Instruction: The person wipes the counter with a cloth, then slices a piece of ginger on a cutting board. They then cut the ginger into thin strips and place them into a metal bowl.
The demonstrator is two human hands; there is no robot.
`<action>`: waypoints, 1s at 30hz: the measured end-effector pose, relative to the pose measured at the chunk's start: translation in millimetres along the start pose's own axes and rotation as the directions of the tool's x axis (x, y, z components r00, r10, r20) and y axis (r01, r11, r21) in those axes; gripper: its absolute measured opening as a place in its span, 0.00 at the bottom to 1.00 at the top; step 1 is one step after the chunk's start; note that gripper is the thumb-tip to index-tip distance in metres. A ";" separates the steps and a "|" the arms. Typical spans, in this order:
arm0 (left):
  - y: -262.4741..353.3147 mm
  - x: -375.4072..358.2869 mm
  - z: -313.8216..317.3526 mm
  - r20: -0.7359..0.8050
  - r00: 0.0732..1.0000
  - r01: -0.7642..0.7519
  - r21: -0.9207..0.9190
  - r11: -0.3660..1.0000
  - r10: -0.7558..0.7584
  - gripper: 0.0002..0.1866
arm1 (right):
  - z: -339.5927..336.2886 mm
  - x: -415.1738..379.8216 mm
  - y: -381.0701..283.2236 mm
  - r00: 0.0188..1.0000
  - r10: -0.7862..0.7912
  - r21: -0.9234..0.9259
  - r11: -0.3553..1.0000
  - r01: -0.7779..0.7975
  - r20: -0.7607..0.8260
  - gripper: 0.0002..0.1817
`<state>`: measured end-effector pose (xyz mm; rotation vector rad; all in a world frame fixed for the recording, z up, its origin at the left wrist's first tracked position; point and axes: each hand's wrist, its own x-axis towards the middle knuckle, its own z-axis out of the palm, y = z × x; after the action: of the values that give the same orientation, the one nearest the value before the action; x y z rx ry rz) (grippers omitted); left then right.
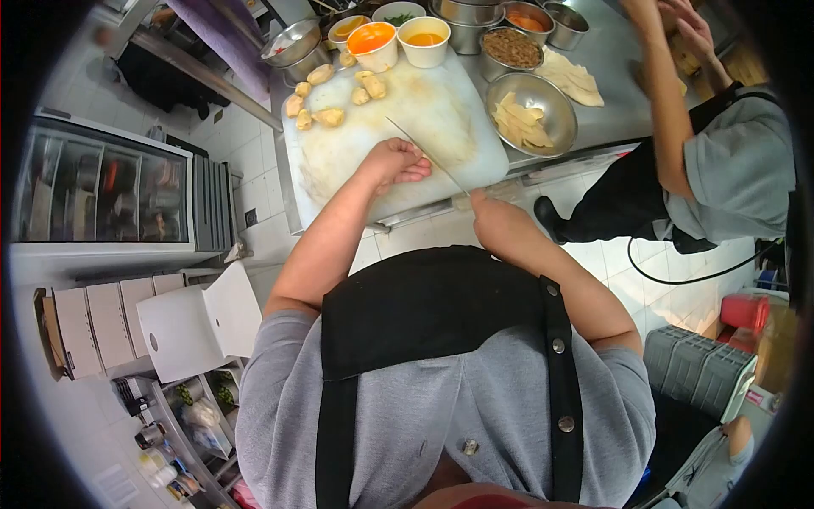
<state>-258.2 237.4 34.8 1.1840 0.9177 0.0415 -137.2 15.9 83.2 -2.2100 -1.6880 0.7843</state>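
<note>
My right hand (pixel 498 219) is closed round the handle of a long, thin-bladed knife (pixel 436 162), whose blade points away to the upper left over the white cutting board (pixel 339 174). Beside the blade, my left hand (pixel 397 164) has its fingers curled in. A small pale yellow bit shows at its fingertips, too hidden to name. Knobbly pale yellow pieces like peeled ginger (pixel 328 117) lie on the board's far left part. Right of the board, a steel bowl (pixel 561 136) holds flat pale yellow slices (pixel 520 120).
Two tubs of orange liquid (pixel 371 42) stand at the board's far edge. Behind the bowl are a pot of brown mince (pixel 511 48) and flat pale sheets (pixel 570 76). A co-worker's arm (pixel 666 110) reaches over the counter at right. A glass-door fridge (pixel 102 178) stands left.
</note>
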 end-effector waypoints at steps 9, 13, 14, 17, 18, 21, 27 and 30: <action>-3.4 1.7 -2.1 0.008 1.000 0.000 -0.012 1.000 0.000 0.07 | 4.4 29.5 -9.6 1.000 0.025 -0.016 1.000 -0.025 0.011 0.10; -2.3 1.5 -0.8 -0.012 1.000 0.014 -0.011 1.000 -0.014 0.08 | 2.4 38.6 2.4 0.998 0.069 0.008 0.998 -0.069 0.010 0.11; -3.1 1.5 -0.6 -0.004 1.000 0.004 -0.013 1.000 -0.004 0.08 | 1.8 36.2 5.2 0.998 0.070 0.033 0.997 -0.070 -0.001 0.11; -5.6 -0.6 -3.0 -0.002 1.000 -0.019 -0.017 1.000 0.019 0.08 | 0.6 25.9 6.1 0.997 0.071 0.078 0.994 -0.070 -0.009 0.12; -5.3 -1.4 -1.8 -0.007 1.000 -0.019 -0.013 1.000 0.019 0.08 | -3.9 18.9 1.7 0.997 0.079 0.076 0.994 -0.079 0.003 0.12; -7.3 1.6 -2.3 -0.004 1.000 -0.014 -0.005 1.000 0.014 0.08 | -8.1 1.7 -2.8 0.997 0.077 0.066 0.995 -0.078 0.015 0.12; -6.5 0.3 -0.9 -0.023 1.000 -0.002 -0.015 1.000 0.002 0.07 | -1.1 -15.4 5.7 1.000 0.011 0.011 1.000 -0.011 -0.025 0.10; -4.6 -1.3 0.4 -0.024 1.000 0.001 -0.016 1.000 -0.001 0.07 | -0.5 -15.8 7.7 1.000 0.005 -0.008 1.000 -0.005 -0.018 0.10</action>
<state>-260.7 234.6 31.9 1.1702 0.9372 0.0620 -133.6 -1.3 83.9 -2.2212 -1.6806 0.7577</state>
